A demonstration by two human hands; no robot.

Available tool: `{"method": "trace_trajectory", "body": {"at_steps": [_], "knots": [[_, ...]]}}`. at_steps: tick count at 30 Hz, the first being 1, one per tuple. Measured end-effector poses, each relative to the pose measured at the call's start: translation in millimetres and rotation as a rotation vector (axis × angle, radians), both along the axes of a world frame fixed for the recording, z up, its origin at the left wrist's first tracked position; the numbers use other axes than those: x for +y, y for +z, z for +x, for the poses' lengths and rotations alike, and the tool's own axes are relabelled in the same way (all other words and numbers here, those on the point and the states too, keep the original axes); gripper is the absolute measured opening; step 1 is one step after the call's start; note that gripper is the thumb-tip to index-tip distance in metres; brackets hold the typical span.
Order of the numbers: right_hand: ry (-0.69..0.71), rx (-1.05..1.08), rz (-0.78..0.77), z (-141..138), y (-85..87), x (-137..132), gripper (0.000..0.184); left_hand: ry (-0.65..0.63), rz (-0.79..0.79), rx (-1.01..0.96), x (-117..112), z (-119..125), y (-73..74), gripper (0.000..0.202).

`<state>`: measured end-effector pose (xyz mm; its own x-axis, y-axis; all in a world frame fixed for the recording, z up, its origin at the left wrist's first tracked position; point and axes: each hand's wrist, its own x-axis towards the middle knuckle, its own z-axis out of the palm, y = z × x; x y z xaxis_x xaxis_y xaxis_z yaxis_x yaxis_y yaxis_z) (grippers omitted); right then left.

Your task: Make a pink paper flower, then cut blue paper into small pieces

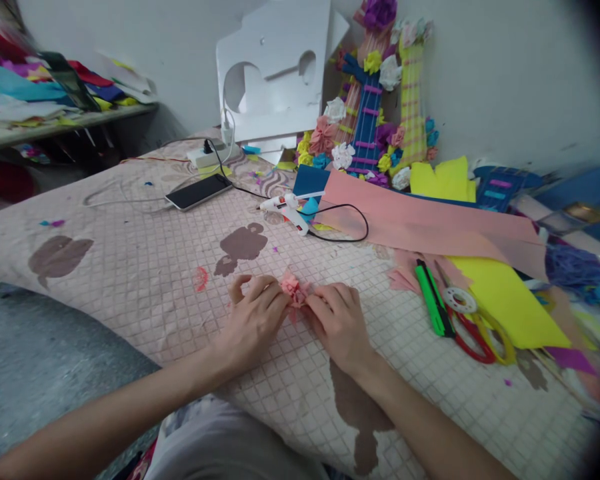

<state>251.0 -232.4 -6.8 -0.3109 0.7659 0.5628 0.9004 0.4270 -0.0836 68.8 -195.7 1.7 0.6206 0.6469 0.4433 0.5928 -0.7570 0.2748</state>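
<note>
A small pink paper flower (pixel 295 291) with ruffled petals is held between both hands, just above the patterned tablecloth (pixel 170 267). My left hand (pixel 257 317) pinches its left side, the fingers curled. On the right side, my right hand (pixel 341 321) grips the flower's edge between thumb and fingers. The fingertips hide part of the petals. Beyond the hands lies a white hot glue gun (pixel 293 208) with a black cord, its nozzle pointing left.
A green box cutter (pixel 433 300) and scissors (pixel 480 333) lie at right beside yellow paper (pixel 515 300) and a long pink sheet (pixel 430 213). Behind stand flower-covered paper guitars (pixel 367 127) and a white foam board (pixel 275 73). A phone (pixel 199 192) and power strip (pixel 213 155) sit at back left.
</note>
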Motion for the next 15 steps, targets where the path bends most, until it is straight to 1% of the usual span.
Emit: {"method": "trace_trajectory", "body": {"at_steps": [8, 15], "knots": [[0.007, -0.006, -0.064, -0.3, -1.5, -0.4, 0.01, 0.011, 0.032, -0.012, 1.7, -3.5, -2.4, 0.014], [0.038, 0.059, -0.026, -3.1, -4.2, 1.5, 0.011, 0.01, -0.007, 0.018, 2.3, -4.3, -4.1, 0.017]]}}
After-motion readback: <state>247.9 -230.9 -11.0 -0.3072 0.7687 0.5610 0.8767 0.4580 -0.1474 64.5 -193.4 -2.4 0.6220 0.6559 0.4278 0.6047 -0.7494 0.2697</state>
